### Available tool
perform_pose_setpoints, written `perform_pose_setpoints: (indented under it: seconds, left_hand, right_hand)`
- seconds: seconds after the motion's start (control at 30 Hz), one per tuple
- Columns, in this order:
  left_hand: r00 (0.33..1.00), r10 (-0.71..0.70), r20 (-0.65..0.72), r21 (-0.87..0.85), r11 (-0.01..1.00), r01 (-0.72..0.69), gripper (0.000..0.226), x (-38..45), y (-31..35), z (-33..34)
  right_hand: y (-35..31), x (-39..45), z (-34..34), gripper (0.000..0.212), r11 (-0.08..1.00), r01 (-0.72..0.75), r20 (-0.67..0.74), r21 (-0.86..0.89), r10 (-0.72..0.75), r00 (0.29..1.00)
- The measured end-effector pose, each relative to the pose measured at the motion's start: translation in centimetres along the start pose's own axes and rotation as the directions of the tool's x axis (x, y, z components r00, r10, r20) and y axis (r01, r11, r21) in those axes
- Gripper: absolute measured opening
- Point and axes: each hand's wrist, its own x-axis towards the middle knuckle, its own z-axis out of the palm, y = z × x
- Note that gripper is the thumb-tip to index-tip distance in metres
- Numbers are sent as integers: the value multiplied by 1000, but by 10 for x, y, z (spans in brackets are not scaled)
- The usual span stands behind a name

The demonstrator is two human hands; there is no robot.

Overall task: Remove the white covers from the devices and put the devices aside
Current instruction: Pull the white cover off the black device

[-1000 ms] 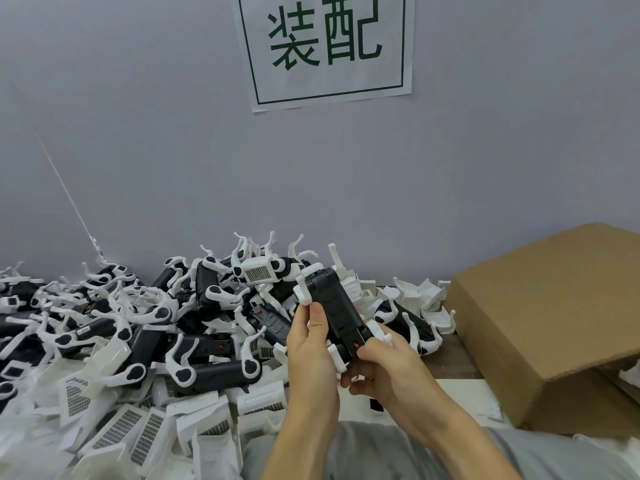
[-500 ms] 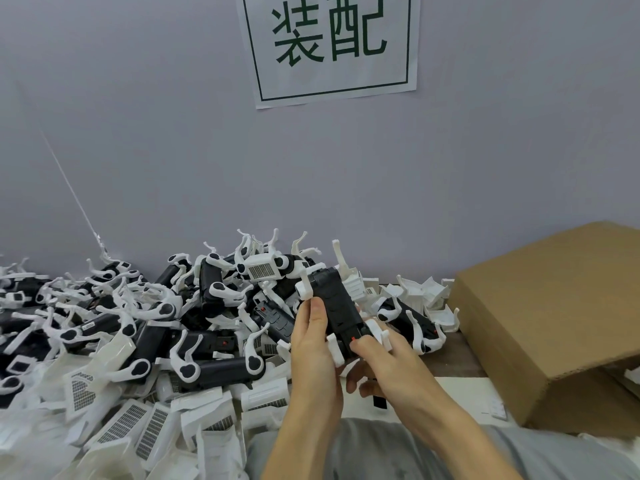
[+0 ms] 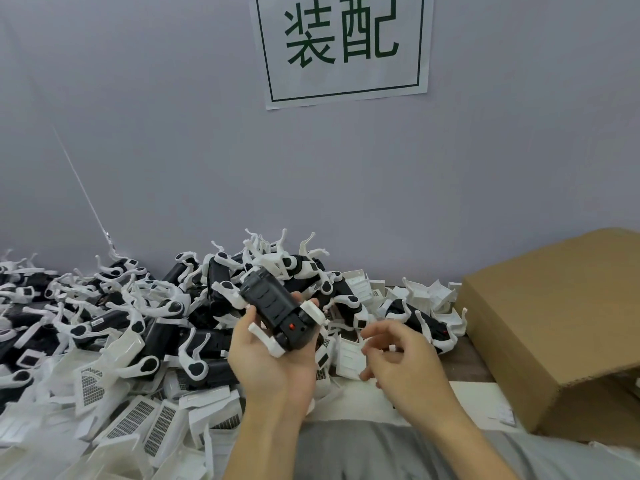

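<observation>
So, left hand (image 3: 273,358) palm up at frame centre, fingers curled round black device (image 3: 277,306) with white legs. Right hand (image 3: 401,358) just beside, lower right of it, fingers loosely curled, holding nothing. Device pile (image 3: 138,313) left, cardboard box (image 3: 554,323) right.

Head camera looks forward and down, close over the table (image 3: 467,365)

Black and white against grey

The device (image 3: 277,308) I hold is black with white legs and a red dot; covers (image 3: 157,422) are white with dark grilles; the box (image 3: 557,327) brown; the sign (image 3: 341,46) white with green characters.
</observation>
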Motion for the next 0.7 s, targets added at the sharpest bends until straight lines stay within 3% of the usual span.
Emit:
perform_pose_setpoints:
  seconds: [0.13,0.23,0.43,0.57,0.7]
  left_hand:
    - [999,21,25,8,1000,-21,45,-1,0,1]
    - [1000,6,20,47,999,-7,46,-2,-3,2]
    - [999,-23,44,100,995,19,41,-7,-9,6]
    - [990,-55,133,164,986,32,26,-11,-12,7]
    - [984,-69,162,258,966,25,24,-11,-17,7]
  right_hand:
    - [12,0,2,26,947,104,43,-303,-96,994]
    - [19,-2,6,27,819,211,197,-533,-122,973]
    - [25,-9,23,47,766,259,392,-588,-10,920]
    - [29,-9,25,53,676,241,422,-697,113,900]
    - [29,-6,24,49,736,233,384,-636,40,922]
